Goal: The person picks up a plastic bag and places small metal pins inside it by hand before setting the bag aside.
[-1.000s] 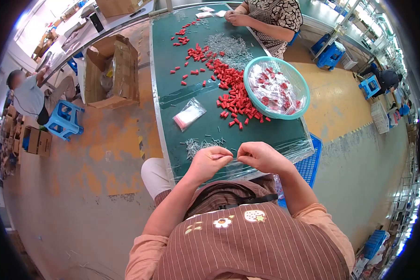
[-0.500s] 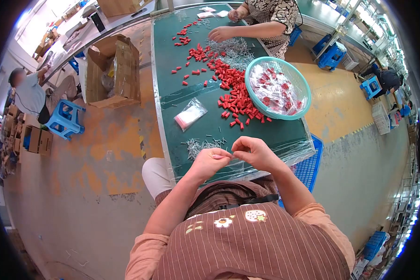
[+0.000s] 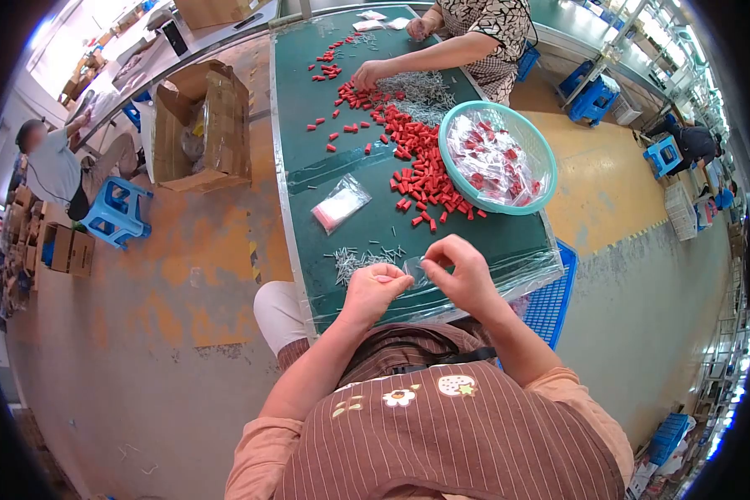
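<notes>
Between my two hands a small clear plastic bag is stretched at the near end of the green table. My left hand pinches one side of it, fingers closed. The other side is gripped by the fingertips of my right hand. Just beyond my left hand lies a heap of small grey screws. A packet of clear bags rests farther up the table. Red plastic plugs form a long pile ahead of my right hand.
A turquoise basket full of filled clear bags stands at the table's right edge. Across the table, a co-worker's hand touches the red plugs beside a larger screw heap. A cardboard box and blue stool are left.
My hands have moved slightly apart, and the clear bag now shows between them. The co-worker's hand has shifted left from the screws to the red plugs.
</notes>
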Demonstrator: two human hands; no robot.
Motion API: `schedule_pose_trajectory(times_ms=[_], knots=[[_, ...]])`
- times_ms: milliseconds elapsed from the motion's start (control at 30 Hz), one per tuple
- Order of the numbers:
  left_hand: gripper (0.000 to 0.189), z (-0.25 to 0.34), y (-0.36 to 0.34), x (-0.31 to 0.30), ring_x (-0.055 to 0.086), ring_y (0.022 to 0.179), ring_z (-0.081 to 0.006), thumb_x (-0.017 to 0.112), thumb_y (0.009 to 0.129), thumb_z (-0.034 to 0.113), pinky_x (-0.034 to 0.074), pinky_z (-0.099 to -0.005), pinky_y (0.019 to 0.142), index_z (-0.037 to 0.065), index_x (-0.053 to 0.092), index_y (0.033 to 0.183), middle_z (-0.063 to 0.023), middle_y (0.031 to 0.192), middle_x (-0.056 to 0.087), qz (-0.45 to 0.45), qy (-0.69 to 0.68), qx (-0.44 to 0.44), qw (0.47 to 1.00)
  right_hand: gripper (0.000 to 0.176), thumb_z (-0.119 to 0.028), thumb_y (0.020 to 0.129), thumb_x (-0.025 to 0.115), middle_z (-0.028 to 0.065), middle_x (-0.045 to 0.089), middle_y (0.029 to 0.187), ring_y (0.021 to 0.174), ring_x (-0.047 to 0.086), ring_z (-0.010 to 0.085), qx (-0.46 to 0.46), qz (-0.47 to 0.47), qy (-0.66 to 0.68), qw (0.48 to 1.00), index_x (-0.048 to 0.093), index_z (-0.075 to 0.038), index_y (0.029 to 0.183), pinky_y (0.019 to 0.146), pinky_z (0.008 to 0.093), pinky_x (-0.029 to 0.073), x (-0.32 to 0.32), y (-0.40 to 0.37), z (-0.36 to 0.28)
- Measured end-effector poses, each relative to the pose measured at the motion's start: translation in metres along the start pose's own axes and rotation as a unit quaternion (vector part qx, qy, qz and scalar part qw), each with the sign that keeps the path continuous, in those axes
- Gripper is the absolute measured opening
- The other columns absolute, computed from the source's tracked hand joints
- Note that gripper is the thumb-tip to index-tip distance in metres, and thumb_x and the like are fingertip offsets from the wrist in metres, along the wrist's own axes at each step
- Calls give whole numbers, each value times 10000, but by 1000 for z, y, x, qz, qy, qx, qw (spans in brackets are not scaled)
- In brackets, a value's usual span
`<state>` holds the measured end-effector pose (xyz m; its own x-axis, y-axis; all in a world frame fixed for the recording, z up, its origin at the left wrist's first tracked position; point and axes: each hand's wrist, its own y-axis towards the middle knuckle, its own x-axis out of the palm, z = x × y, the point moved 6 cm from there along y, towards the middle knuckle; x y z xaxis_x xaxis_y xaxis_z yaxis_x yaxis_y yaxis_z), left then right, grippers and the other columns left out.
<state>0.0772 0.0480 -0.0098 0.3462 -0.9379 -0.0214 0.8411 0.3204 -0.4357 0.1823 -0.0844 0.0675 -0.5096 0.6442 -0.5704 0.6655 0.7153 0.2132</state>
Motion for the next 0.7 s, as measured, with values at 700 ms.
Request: schedule_pose_trajectory(times_ms=[700], knots=[[86, 11, -21, 14, 504, 635, -116, 668, 805, 32, 423, -277, 603, 11, 603, 754, -46, 665, 536, 169, 95, 262, 945, 124, -122, 810, 656, 152, 620, 787, 759, 617, 356, 109, 1, -19, 994, 597, -13, 807, 668, 439, 486, 33, -22, 8]])
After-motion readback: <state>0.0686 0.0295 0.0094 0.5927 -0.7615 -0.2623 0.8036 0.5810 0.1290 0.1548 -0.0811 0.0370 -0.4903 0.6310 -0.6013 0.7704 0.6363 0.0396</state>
